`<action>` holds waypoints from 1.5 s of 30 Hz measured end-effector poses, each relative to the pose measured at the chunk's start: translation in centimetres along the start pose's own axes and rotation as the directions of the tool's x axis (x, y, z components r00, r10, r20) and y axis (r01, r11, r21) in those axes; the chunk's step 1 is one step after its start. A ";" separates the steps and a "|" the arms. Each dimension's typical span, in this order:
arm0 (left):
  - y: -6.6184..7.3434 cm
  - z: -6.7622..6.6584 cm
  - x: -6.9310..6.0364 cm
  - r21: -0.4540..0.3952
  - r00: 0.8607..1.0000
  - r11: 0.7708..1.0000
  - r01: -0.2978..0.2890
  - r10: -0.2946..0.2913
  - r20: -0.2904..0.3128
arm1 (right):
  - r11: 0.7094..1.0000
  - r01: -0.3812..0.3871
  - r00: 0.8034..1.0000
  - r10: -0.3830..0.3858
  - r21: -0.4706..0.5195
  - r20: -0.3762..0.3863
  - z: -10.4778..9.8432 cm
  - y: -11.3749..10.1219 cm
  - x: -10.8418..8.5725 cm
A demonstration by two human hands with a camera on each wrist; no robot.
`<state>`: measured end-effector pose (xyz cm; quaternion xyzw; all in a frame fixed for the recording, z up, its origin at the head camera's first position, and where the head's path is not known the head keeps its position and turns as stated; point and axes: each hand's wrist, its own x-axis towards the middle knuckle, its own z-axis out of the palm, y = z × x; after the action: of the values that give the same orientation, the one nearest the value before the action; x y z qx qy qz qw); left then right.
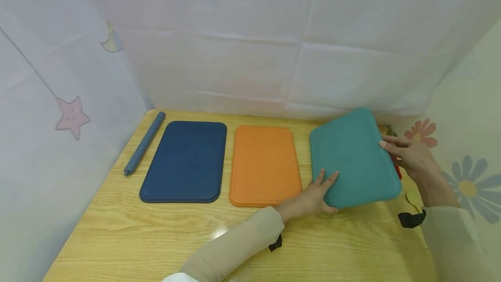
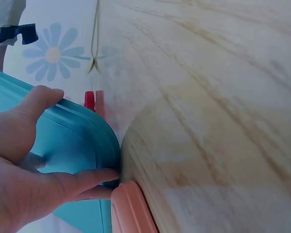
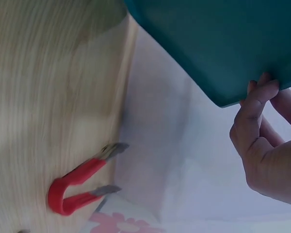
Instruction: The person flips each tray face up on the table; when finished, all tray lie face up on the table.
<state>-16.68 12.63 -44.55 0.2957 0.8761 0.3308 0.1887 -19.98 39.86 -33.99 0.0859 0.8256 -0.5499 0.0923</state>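
A teal rectangular tray (image 1: pixel 352 160) with rounded corners is tilted, its right side raised off the table. My right hand (image 1: pixel 416 158) pinches its right edge between thumb and fingers; the right wrist view shows the underside. At the tray's lower left corner, my left hand (image 1: pixel 315 197) touches it with fingers spread over the surface and the thumb along the near edge. In the left wrist view, the left fingertips lie close to the rim of an orange tray (image 2: pixel 131 208). Part of the right fingers is hidden by the teal tray.
A dark blue tray (image 1: pixel 184 162) lies left of the orange one, and a grey-blue rod (image 1: pixel 145 142) lies along the left edge. Beyond the teal tray is a red U-shaped tool (image 3: pixel 75 189) with grey metal tips. A gold spoon (image 1: pixel 412 197) sits at right. Fabric walls enclose the table.
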 end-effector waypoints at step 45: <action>1.5 -1.2 -2.0 -0.275 0.973 0.948 -0.161 0.105 -0.207 | 0.986 0.161 0.986 -0.162 0.039 0.025 7.5 -7.6 1.3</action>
<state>-15.25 11.70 -42.34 0.2906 0.8100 0.4942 0.1231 -22.62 30.09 -30.30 0.0126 0.8183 -0.5718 0.0572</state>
